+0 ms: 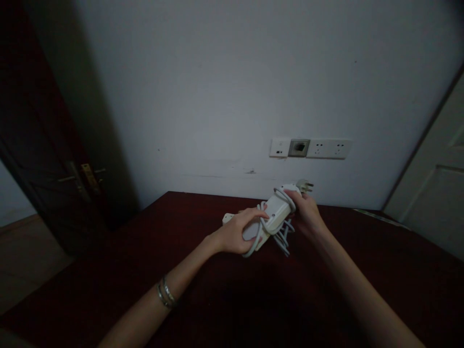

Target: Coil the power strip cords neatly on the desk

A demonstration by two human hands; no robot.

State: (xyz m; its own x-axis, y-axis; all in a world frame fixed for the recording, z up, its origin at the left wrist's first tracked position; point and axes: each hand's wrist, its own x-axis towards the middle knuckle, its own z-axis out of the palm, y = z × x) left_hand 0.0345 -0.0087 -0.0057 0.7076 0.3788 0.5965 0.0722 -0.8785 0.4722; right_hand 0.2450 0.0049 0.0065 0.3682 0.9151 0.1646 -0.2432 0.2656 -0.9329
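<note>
Both my hands hold a white power strip (278,211) above a dark red table, with its grey cord (284,237) wound loosely around it. My left hand (241,229) grips the lower left end, thumb and fingers on either side of the strip and cord. My right hand (305,210) is closed around the upper right end. Just above that hand, the plug (305,185) sticks out with its metal pins pointing right. Beyond my left hand shows a small white piece with holes (227,218); whether it is part of the same strip I cannot tell.
The dark red table (174,222) runs back to a pale wall. On the wall is a row of sockets (328,149), with a dark plug or adapter in the metal-framed one (299,148). A dark door (47,145) stands at left, a pale door (438,188) at right.
</note>
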